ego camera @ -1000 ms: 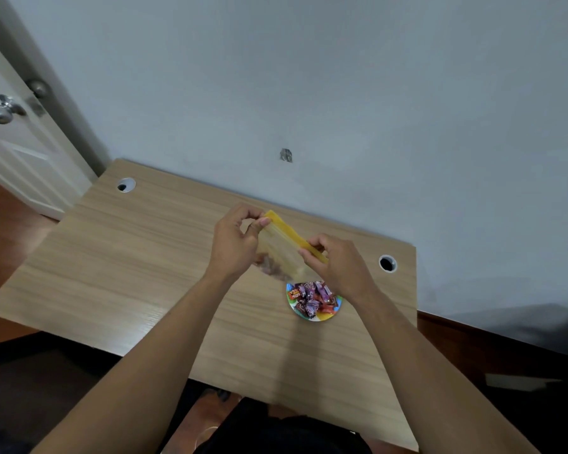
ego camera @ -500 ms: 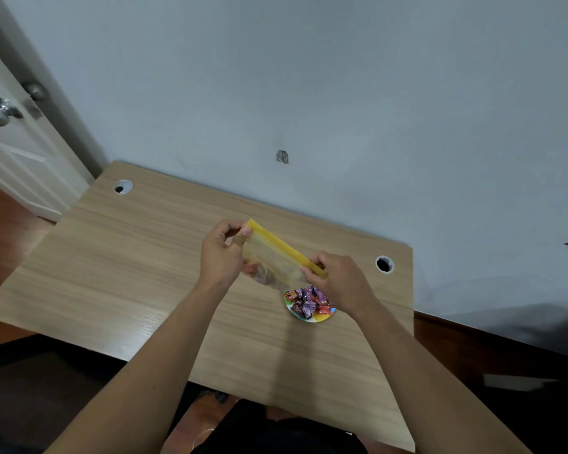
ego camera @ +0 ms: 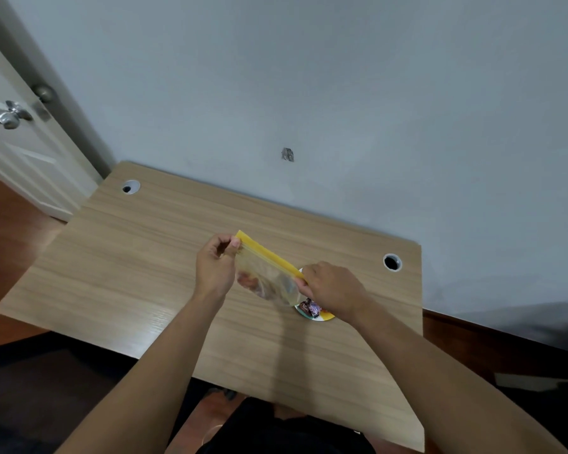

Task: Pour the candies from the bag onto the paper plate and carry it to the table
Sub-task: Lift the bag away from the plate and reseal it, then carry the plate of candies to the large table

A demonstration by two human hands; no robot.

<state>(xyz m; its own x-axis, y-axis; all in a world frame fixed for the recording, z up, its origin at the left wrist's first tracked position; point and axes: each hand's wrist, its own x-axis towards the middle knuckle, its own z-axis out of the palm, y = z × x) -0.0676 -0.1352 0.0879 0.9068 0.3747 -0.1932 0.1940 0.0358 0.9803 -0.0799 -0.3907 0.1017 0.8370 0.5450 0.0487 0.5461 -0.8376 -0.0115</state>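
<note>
A clear plastic bag (ego camera: 269, 276) with a yellow zip strip along its top hangs between my two hands above the wooden table (ego camera: 138, 276). My left hand (ego camera: 215, 267) pinches the strip's left end, and my right hand (ego camera: 333, 290) pinches its right end. The bag looks empty. Below my right hand lies a small colourful paper plate (ego camera: 322, 317) with wrapped candies (ego camera: 310, 308) piled on it. My right hand and the bag hide most of the plate.
The table stands against a grey wall and has a cable hole at the back left (ego camera: 130, 187) and another at the back right (ego camera: 392, 262). A white door with a metal knob (ego camera: 9, 116) is at the far left. Dark floor lies beneath.
Both hands and the bag have sunk lower and shifted slightly left. My right hand now covers more of the plate and candies than before.
</note>
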